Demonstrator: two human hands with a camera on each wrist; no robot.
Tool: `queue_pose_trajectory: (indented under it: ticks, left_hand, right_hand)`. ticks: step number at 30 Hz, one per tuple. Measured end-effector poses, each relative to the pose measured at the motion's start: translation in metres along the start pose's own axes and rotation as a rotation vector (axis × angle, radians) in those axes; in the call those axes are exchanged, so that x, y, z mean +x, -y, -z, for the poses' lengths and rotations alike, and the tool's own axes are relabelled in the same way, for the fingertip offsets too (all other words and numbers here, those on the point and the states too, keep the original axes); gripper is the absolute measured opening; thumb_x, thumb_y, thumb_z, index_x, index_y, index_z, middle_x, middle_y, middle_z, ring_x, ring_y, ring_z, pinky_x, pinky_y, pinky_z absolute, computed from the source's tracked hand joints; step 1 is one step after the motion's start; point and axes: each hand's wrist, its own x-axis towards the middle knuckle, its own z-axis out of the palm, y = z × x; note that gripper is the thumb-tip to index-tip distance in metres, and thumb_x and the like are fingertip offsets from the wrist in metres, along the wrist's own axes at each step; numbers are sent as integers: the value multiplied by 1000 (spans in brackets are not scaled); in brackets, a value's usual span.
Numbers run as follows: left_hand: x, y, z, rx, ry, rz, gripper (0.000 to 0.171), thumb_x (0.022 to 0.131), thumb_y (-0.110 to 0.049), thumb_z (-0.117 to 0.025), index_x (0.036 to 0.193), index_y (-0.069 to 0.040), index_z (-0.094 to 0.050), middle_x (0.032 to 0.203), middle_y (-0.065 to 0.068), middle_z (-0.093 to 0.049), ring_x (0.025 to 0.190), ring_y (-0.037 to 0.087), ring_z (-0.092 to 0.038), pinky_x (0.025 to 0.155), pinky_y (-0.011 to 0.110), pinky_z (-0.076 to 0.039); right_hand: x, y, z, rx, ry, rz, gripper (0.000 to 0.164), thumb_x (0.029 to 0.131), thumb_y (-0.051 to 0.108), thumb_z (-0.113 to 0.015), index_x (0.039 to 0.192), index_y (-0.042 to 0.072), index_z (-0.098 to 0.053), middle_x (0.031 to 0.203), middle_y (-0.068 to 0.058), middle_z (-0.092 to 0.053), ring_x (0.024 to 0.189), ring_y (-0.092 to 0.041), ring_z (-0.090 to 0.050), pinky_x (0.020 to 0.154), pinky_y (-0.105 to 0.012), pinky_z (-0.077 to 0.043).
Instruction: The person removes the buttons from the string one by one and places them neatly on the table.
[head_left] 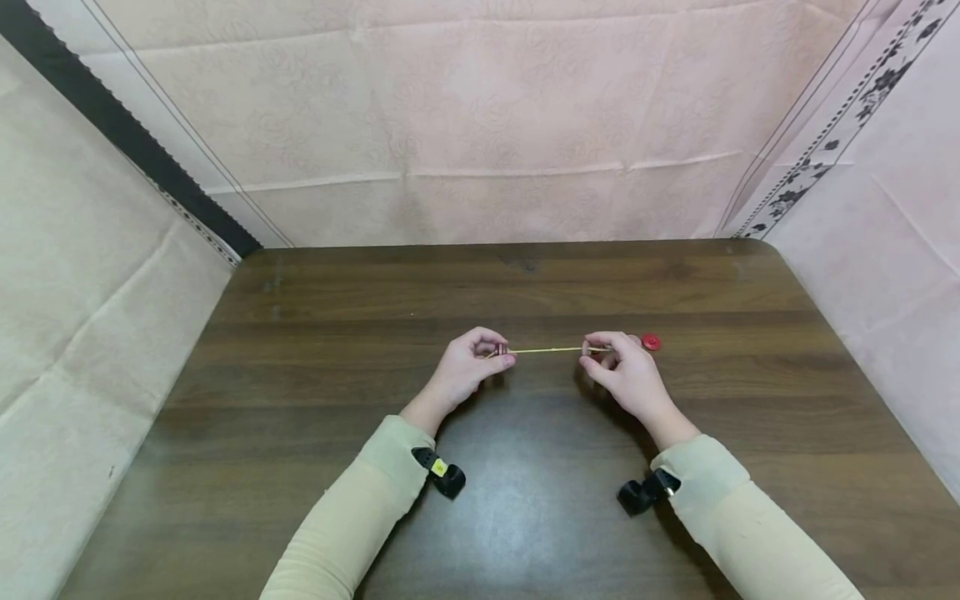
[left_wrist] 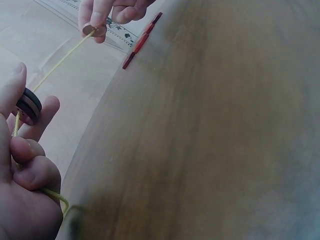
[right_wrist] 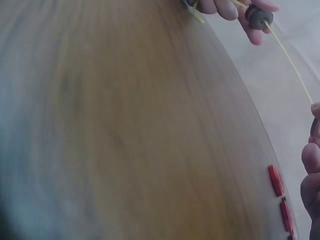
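Observation:
A thin yellow string (head_left: 547, 350) runs taut between both hands above the wooden table. At its left end the left hand (head_left: 468, 365) holds a small stack of dark round buttons (left_wrist: 29, 106) between thumb and finger. The string passes through this stack, and its tail (left_wrist: 55, 194) comes out below the curled fingers. With thumb and fingertips the right hand (head_left: 628, 371) pinches a single brownish button (left_wrist: 94, 31) on the string, apart from the stack. Part of that button is hidden by the fingers.
Just beyond the right hand a red button (head_left: 651, 342) lies on the table (head_left: 487, 517), in a row with other red and dark ones (left_wrist: 131, 56). Pale patterned cloth (head_left: 510, 108) hangs behind the table and along both sides.

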Motion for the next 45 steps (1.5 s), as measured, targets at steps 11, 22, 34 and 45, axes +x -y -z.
queue_pose_trajectory:
  ticks: [11, 22, 34, 45]
  left_hand:
    - [1, 4, -1, 28, 35, -44, 27, 80, -14, -75, 101, -7, -60, 92, 3, -70, 75, 16, -54, 51, 25, -38]
    - [4, 4, 0, -3, 59, -48, 29, 80, -6, -74, 103, 1, -58, 99, 12, -69, 91, 17, -59, 70, 26, -45]
    - [4, 3, -1, -11, 23, -86, 27, 79, -9, -75, 101, -5, -59, 97, 6, -69, 88, 17, -60, 68, 27, -45]
    - [5, -2, 1, 5, 10, -60, 31, 79, -12, -76, 104, -4, -59, 98, 8, -68, 88, 18, -60, 69, 27, -45]
  right_hand:
    - [-5, -9, 13, -35, 40, -68, 30, 85, 13, -70, 113, 7, -60, 101, -5, -60, 64, -14, -54, 58, -26, -43]
    - [-8, -20, 25, -113, -30, -46, 29, 82, 11, -73, 108, 7, -62, 99, -7, -60, 63, -14, -52, 57, -23, -41]
    - [-12, -37, 42, -217, -60, -48, 30, 82, 12, -73, 109, 3, -63, 97, -11, -58, 72, -20, -51, 65, -27, -41]
    - [-18, -47, 56, -287, -38, -119, 30, 83, 17, -72, 104, -2, -65, 98, -16, -54, 81, -27, -51, 72, -42, -42]
